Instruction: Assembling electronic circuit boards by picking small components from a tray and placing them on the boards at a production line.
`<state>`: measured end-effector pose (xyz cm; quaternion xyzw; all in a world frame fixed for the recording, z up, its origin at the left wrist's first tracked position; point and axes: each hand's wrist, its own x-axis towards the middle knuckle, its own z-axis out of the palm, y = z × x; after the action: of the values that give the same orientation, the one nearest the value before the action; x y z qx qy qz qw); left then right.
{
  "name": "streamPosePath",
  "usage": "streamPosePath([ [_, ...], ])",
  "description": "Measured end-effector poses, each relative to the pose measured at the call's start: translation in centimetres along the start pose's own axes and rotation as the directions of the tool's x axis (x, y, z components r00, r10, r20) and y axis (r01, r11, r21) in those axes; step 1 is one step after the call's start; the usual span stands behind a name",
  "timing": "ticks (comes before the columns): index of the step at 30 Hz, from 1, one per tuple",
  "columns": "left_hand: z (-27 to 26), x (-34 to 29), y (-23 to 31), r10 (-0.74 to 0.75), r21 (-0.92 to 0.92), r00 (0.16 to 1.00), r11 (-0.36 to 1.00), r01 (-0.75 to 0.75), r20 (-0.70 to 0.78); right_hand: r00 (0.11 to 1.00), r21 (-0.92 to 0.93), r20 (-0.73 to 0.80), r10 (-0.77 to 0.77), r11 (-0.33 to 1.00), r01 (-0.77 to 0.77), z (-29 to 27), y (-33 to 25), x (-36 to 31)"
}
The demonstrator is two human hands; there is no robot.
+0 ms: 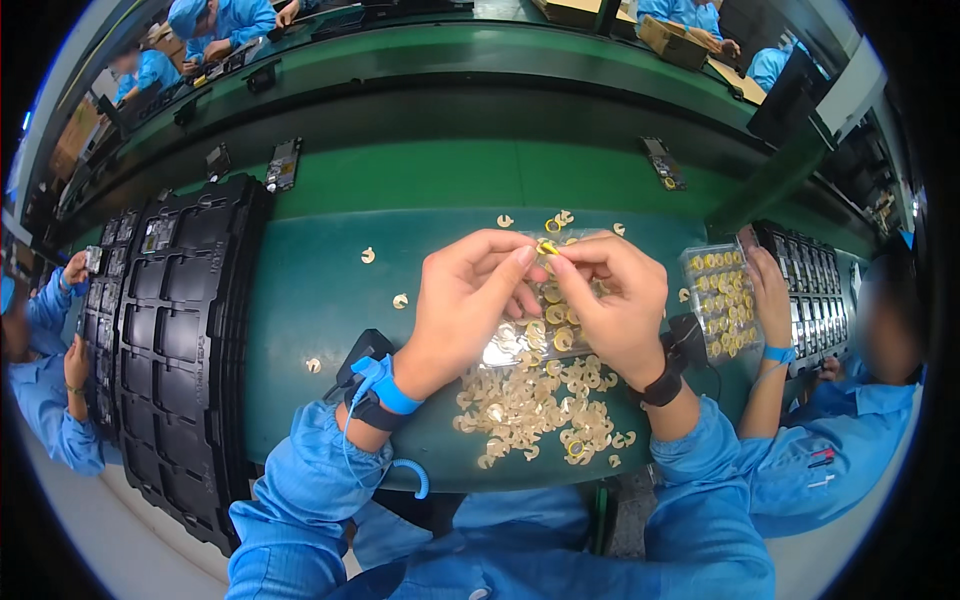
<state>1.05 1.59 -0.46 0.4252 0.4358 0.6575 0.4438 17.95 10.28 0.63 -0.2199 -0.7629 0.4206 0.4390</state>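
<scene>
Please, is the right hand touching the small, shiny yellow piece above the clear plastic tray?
Touching. The head view shows the right hand with its fingertips directly on the small, shiny yellow piece.

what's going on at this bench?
Someone's left hand and right hand pinch a small yellow piece at the fingertips, above a clear plastic tray of round yellow pieces. A loose pile of cream-coloured pieces lies on the tabletop nearer the body. Black trays stand at left.
</scene>
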Motion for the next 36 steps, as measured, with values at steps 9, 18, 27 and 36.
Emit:
streamPosePath([
  [9, 0.1, 0.0, -0.1, 0.035, 0.021, 0.999, 0.999, -0.035, 0.008, 0.916, -0.317, 0.090, -0.392, 0.860, 0.399, -0.3, -0.8, 1.0],
  [18, -0.7, 0.2, -0.5, 0.285, 0.472, 0.957, 0.839, -0.272, 0.044, 0.986, -0.208, 0.131, -0.102, 0.970, 0.128, -0.6, -0.9, 1.0],
  [27, -3.6, 2.6, 2.1, 0.043, 0.242, 0.994, 0.970, -0.017, -0.100, 0.967, 0.081, 0.119, 0.227, 0.968, -0.238, -1.6, -0.3, 0.5],
  [36, -22.0, 10.6, 1.4, 0.556, 0.914, 0.769, -0.038, 0.403, -0.316, 0.981, -0.040, 0.162, -0.106, 0.993, 0.114, -1.5, -1.0, 0.5],
])
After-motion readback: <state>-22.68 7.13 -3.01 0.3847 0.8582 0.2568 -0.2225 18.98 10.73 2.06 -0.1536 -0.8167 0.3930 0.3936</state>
